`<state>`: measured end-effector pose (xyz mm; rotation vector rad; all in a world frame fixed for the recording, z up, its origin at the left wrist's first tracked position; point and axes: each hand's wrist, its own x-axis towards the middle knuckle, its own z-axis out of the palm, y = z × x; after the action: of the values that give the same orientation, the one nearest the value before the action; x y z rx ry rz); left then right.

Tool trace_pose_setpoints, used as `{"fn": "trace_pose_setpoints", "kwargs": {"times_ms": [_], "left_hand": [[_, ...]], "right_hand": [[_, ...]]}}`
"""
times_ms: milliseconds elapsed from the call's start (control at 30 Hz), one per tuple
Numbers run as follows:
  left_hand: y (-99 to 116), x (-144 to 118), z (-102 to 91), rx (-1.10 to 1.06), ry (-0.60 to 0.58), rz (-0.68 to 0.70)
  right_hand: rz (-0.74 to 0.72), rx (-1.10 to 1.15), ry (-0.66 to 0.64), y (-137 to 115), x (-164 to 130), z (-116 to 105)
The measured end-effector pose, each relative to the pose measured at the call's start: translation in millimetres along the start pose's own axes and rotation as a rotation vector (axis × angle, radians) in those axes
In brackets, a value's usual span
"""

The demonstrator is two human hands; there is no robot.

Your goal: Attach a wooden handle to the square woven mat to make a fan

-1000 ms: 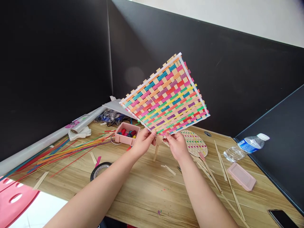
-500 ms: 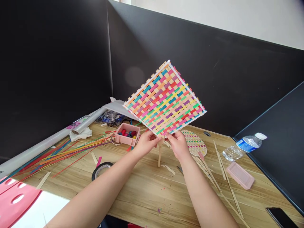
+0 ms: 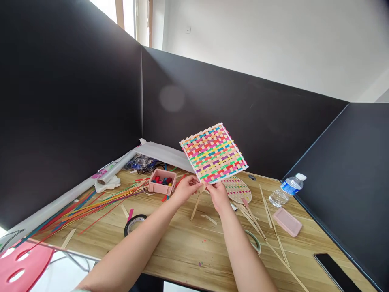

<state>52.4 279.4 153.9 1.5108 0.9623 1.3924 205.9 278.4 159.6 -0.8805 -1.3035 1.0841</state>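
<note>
Both of my hands hold up a square woven mat point(image 3: 213, 153) of many-coloured strips with a white edge, tilted like a diamond above the wooden desk point(image 3: 182, 243). My left hand point(image 3: 184, 189) pinches its lower corner from the left, and my right hand point(image 3: 216, 195) pinches the same corner from the right. A pale wooden stick point(image 3: 196, 201) hangs from that corner down toward the desk between my hands. Behind my right hand lies a round woven fan piece point(image 3: 238, 188).
A pink box of beads point(image 3: 162, 182) and a bundle of coloured strips point(image 3: 85, 202) lie left. A tape roll point(image 3: 133, 224) sits near the front edge. Long wooden strips point(image 3: 270, 227), a water bottle point(image 3: 286, 190), a pink lid point(image 3: 287, 222) and a phone point(image 3: 336, 273) are right. Black partitions surround the desk.
The view has tilted up and pulled back, so the mat looks smaller and lower. The mat has turned slightly in my hands, and the hanging stick now slants left.
</note>
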Motion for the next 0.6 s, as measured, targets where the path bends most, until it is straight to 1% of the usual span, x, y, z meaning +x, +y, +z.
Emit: {"fn": "trace_pose_setpoints", "kwargs": {"times_ms": [67,100,133,167,267,333,400,467,533,600], "left_hand": [[1,-5,3.1,0.065,0.108,0.055],[2,-8,5.2,0.095,0.132,0.093],[4,-12,7.8,0.119,0.126,0.135],[5,-16,10.7,0.136,0.095,0.179],[6,-27,20.4,0.151,-0.085,0.324],[5,-33,25.8,0.124,-0.169,0.386],[3,-36,29.6,0.050,-0.214,0.382],[2,-39,32.4,-0.070,-0.216,0.321],[1,-40,34.7,-0.200,-0.167,0.235],[-1,-39,36.4,-0.283,-0.088,0.157]], "right_hand": [[-0.057,-0.058,0.090,1,1,-3],[-0.090,-0.094,0.141,1,1,-5],[-0.124,-0.136,0.191,0,0,-6],[-0.158,-0.182,0.239,0,-2,-6],[-0.263,-0.336,0.390,-1,-11,-4],[-0.339,-0.436,0.475,-1,-17,0],[-0.412,-0.523,0.514,-1,-23,5],[-0.474,-0.593,0.507,0,-28,10],[-0.525,-0.643,0.486,3,-32,16],[-0.568,-0.673,0.469,7,-34,21]]}}
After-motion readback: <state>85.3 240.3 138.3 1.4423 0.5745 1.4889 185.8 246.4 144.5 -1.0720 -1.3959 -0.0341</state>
